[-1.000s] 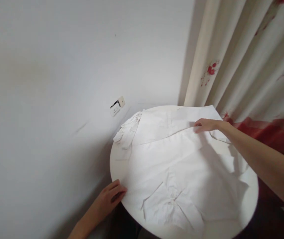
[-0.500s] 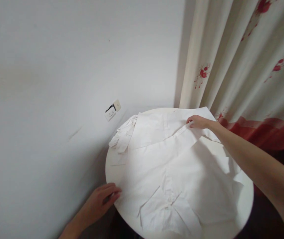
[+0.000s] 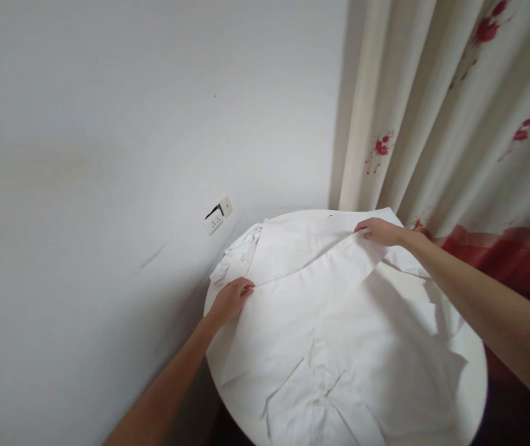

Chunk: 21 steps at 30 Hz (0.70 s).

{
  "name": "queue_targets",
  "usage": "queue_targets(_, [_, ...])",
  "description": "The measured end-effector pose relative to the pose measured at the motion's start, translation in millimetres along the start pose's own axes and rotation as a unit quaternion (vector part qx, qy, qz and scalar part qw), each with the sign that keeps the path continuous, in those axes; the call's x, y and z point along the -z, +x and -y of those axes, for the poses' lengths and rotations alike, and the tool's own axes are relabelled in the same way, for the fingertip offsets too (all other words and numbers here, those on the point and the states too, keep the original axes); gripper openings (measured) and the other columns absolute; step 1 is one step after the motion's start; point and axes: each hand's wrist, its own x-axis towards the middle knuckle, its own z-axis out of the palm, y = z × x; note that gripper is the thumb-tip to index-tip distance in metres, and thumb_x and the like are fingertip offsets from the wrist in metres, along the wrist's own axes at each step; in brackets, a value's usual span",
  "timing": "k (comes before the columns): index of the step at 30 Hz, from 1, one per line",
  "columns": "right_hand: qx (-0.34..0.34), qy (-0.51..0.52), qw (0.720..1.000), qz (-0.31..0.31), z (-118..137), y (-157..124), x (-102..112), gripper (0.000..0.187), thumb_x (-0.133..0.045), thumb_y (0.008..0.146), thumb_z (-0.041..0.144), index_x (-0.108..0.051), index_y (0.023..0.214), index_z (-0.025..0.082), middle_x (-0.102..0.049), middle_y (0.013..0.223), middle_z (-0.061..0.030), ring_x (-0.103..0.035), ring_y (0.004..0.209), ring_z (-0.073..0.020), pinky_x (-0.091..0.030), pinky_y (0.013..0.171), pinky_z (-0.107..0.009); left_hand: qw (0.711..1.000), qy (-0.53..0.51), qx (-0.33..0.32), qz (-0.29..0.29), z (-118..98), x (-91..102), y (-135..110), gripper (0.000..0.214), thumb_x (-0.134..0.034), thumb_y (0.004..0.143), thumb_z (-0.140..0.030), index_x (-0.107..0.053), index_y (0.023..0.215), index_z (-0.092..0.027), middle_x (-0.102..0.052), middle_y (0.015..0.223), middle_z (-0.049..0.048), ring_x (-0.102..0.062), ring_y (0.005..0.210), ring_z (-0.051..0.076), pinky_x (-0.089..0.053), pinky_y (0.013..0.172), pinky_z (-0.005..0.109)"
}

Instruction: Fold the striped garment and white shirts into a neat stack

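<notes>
A white collared shirt (image 3: pixel 288 334) lies spread over a round white table (image 3: pixel 472 396), its collar toward me and its lower part folded over in a slanting edge. My left hand (image 3: pixel 232 300) pinches the left end of that edge, near the table's left rim. At the other end, my right hand (image 3: pixel 379 231) grips the same edge between thumb and fingers, lifting it a little. Between both hands the edge runs fairly straight. A crumpled sleeve sticks out at the far left of the table.
Close behind and left of the table stands a white wall (image 3: pixel 107 155) with a power socket (image 3: pixel 213 220). A pale curtain (image 3: pixel 413 124) with red flowers and a red lower band hangs at the right.
My left hand has moved up and forward from the table's near left rim and closed on the shirt's folded edge. My right hand keeps its grip, and the edge looks straighter.
</notes>
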Motion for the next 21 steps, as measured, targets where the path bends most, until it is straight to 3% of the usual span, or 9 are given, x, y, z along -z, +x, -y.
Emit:
queue_targets(4, [-0.061,0.000,0.997,-0.054,0.6,15.8,-3.2,0.030,-0.067,0.075,0.022,-0.075,0.104,0.018,-0.076,0.100,-0.0083,-0.069,0.093,-0.0269,-0.050,0.085,-0.032,1.000,0.000,-0.006,-0.021,7.7,-1.9,-10.3,0.022,-0.049,0.095,-0.027,-0.068,0.103,-0.021,-0.070,0.100,0.0059,-0.066,0.094,0.022,-0.052,0.090,0.036])
queue_targets(8, [-0.108,0.007,0.989,-0.102,2.6,27.6,-27.4,0.033,-0.069,0.080,0.028,-0.071,0.112,0.018,-0.075,0.106,-0.0100,-0.068,0.094,-0.0257,-0.050,0.084,-0.033,0.996,0.054,-0.024,-0.063,-2.7,-7.5,-19.1,0.031,-0.046,0.094,-0.020,-0.066,0.117,-0.019,-0.067,0.116,0.0114,-0.063,0.110,0.027,-0.049,0.099,0.044])
queue_targets(10, [-0.117,0.017,0.986,-0.119,4.5,28.4,-41.8,0.031,-0.067,0.082,0.026,-0.069,0.113,0.021,-0.076,0.105,-0.0076,-0.068,0.094,-0.0233,-0.051,0.084,-0.031,0.992,0.085,-0.058,-0.080,-16.2,-14.6,-26.4,0.036,-0.045,0.095,-0.019,-0.063,0.126,-0.019,-0.064,0.128,0.0137,-0.058,0.121,0.030,-0.046,0.104,0.048])
queue_targets(13, [-0.127,0.024,0.980,-0.149,5.4,23.9,-54.5,0.029,-0.061,0.087,0.025,-0.068,0.116,0.022,-0.076,0.105,-0.0058,-0.067,0.095,-0.0219,-0.051,0.085,-0.030,0.984,0.092,-0.152,-0.033,-37.3,-30.3,-40.5,0.044,-0.048,0.099,-0.025,-0.053,0.143,-0.023,-0.056,0.146,0.0120,-0.049,0.136,0.029,-0.039,0.113,0.048])
queue_targets(16, [-0.149,0.010,0.968,-0.200,-1.5,12.8,-51.2,0.033,-0.050,0.092,0.022,-0.066,0.120,0.021,-0.072,0.116,-0.0087,-0.063,0.107,-0.0243,-0.048,0.095,-0.034,0.976,0.103,-0.189,0.013,-48.0,-44.9,-51.4,0.052,-0.050,0.100,-0.031,-0.044,0.151,-0.027,-0.045,0.157,0.0090,-0.040,0.145,0.028,-0.032,0.119,0.049])
queue_targets(21, [-0.227,-0.041,0.929,-0.291,-18.5,-24.0,-36.2,0.041,-0.042,0.088,0.015,-0.062,0.124,0.011,-0.060,0.126,-0.0199,-0.051,0.120,-0.0339,-0.040,0.102,-0.047,0.975,0.127,-0.180,0.014,-45.3,-52.4,-54.8,0.053,-0.047,0.102,-0.036,-0.040,0.154,-0.032,-0.038,0.161,0.0045,-0.036,0.148,0.027,-0.030,0.121,0.048])
